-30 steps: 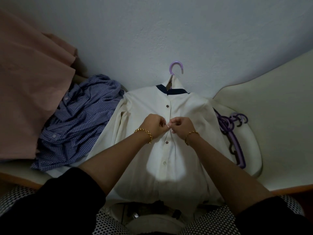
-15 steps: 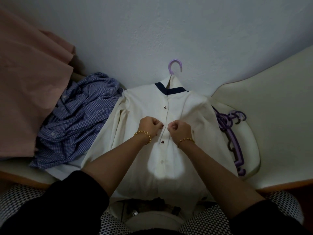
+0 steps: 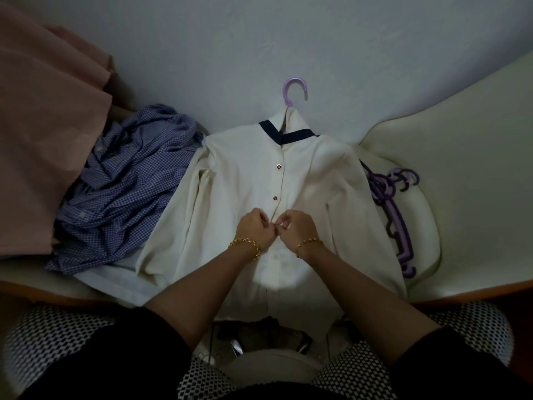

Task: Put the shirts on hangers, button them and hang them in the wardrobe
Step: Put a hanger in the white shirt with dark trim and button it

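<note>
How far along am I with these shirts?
Done: the cream shirt is on a purple hanger, and its top two buttons look fastened. In hand: left hand and right hand pinch the front at the next one. Left: lower buttons, the crumpled blue checked shirt, spare hangers unused, then hanging both.
</note>
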